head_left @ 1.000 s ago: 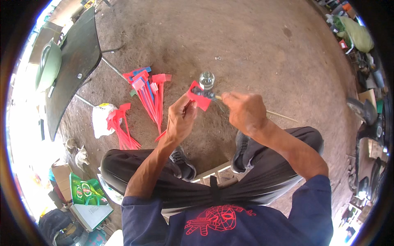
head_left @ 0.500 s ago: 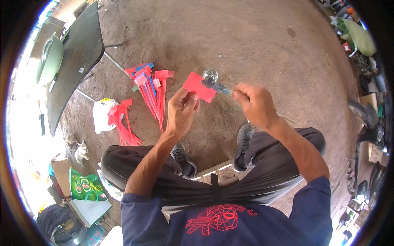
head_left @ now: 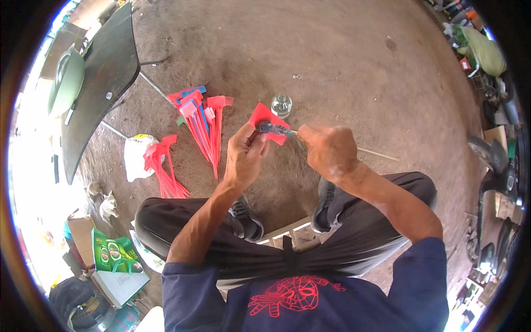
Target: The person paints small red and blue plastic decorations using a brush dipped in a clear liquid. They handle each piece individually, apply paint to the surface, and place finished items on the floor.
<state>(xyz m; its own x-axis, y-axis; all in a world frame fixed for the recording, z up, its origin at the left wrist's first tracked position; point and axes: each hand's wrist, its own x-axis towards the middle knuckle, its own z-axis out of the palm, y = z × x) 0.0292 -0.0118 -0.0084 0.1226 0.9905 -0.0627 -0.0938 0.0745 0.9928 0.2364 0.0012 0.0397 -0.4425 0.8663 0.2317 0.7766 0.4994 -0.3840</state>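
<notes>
My left hand (head_left: 246, 155) grips a red rectangular piece (head_left: 260, 110) between thumb and fingers. My right hand (head_left: 332, 152) is closed on the thin handle of a brush, whose dark, shaggy head (head_left: 268, 127) lies over the red piece. Just behind them on the dirt floor stands a clear glass jar (head_left: 281, 105) with what looks like liquid. To the left lie bundles of long red strips with square tabs (head_left: 204, 138), some blue among them, and another red bundle (head_left: 166, 169) beside a white sack (head_left: 135, 155).
A dark table (head_left: 108, 72) holds a green bowl (head_left: 66, 83) at left. A cat (head_left: 108, 207), green bag (head_left: 113, 249) and cardboard box (head_left: 80, 232) are lower left. A thin stick (head_left: 379, 155) lies on the dirt. Assorted clutter and a scooter-like vehicle (head_left: 492, 155) line the right.
Since half a second ago, the brush head has moved left and down onto the red piece, and my right hand has shifted left and slightly down with it. The red piece has tilted.
</notes>
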